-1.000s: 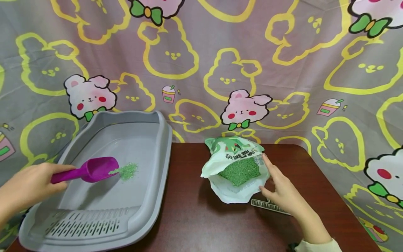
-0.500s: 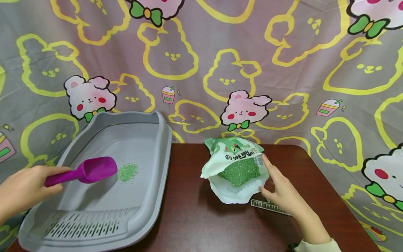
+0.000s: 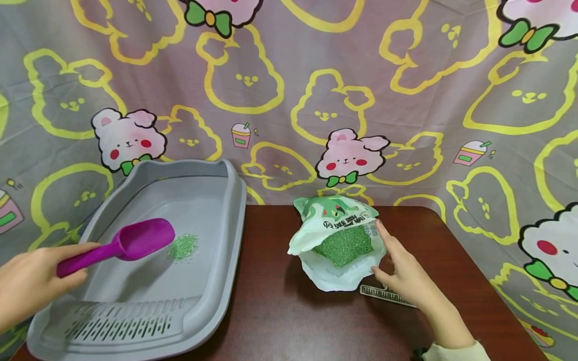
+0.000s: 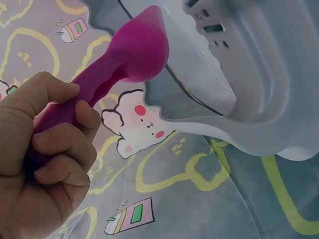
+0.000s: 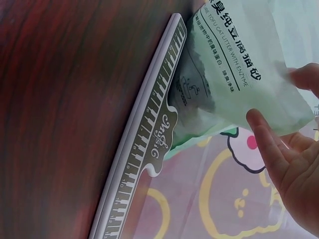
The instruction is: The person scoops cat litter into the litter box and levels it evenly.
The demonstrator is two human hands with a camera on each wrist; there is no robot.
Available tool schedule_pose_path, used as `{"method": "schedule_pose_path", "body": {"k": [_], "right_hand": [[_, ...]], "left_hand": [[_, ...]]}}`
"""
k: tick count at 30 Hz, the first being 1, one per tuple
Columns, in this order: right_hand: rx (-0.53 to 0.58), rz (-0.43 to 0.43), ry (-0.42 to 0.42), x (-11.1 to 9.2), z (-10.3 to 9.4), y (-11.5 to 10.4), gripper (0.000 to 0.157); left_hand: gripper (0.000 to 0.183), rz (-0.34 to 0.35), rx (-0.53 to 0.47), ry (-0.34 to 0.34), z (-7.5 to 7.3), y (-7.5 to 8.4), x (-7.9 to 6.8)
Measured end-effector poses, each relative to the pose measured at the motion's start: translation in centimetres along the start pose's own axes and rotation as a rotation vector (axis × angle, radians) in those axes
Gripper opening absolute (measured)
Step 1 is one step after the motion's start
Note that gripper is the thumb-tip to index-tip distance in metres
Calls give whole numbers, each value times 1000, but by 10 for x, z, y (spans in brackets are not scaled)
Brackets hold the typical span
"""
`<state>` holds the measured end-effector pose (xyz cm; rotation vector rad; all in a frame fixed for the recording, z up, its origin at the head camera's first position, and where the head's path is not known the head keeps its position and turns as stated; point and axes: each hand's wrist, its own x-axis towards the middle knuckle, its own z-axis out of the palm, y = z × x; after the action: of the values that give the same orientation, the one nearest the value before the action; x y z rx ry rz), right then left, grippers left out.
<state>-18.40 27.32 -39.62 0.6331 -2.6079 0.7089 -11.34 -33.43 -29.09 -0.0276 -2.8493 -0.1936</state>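
Scoop tilted higher, smooth purple plastic, granules

Here you are, somewhere home-like: cartoon cloth draped behind your table, litter bag and tray on top; truly a home, you can't tell.

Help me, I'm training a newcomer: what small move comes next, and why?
Probably move the purple scoop to the open bag: the scoop looks empty, the tray holds a small green pile, and pellets show inside the bag.
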Motion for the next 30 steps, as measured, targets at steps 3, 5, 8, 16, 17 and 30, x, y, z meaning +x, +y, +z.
{"method": "schedule_pose_path", "body": {"k": [3,5,8,16,17,30], "right_hand": [[1,5,-5,0,0,0,108],[3,10,-9,-1,0,1,108],[7,13,-12,0,0,1,108],[14,3,-10,1,-1,1,106],[14,1,-8,1,-1,1,106],[22,11,-15,0,-1,1,106]], "left_hand": [[41,-7,-16,11,-1,4,-3],[41,-10,-26,13,-1,5,-5],[41,0,-30,32,1,4,-6],[41,8,-33,80,7,3,-13],[41,6,-36,82,7,4,-13],[39,32,-102,103,3,25,-14]]}}
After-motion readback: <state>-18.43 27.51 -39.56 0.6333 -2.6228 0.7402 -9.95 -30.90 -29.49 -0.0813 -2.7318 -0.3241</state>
